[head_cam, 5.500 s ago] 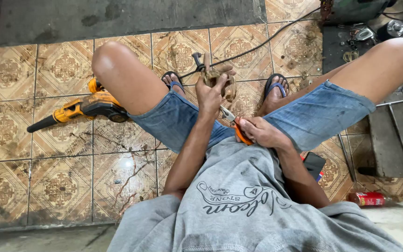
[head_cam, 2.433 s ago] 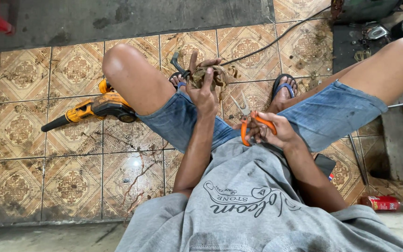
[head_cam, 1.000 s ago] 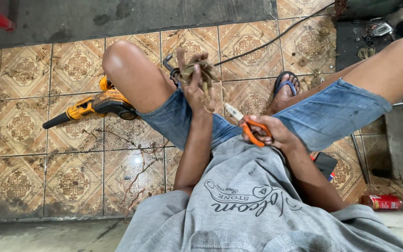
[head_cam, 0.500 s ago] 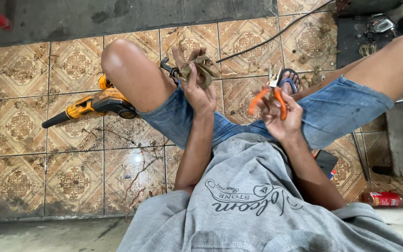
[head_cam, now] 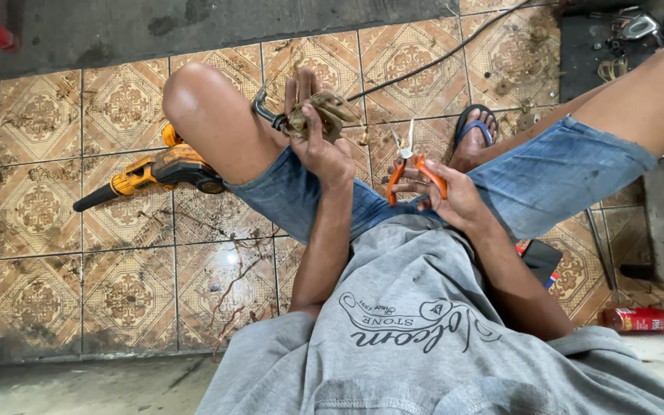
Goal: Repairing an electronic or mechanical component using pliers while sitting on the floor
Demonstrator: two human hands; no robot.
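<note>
A person in denim shorts sits on the patterned tile floor (head_cam: 55,230), left hand (head_cam: 320,146) closed around a brownish, dirty clump with a black cable (head_cam: 313,115), right hand (head_cam: 447,196) gripping orange-handled pliers (head_cam: 409,165), tips up. A yellow power tool (head_cam: 155,173) lies beside the left thigh.

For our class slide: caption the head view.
Seated person's left hand grips a tangled bundle; right hand holds orange-handled pliers.

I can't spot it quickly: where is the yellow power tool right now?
The yellow power tool lies on the patterned floor tiles at the person's left side, just beyond the raised left knee, away from both hands.
</note>
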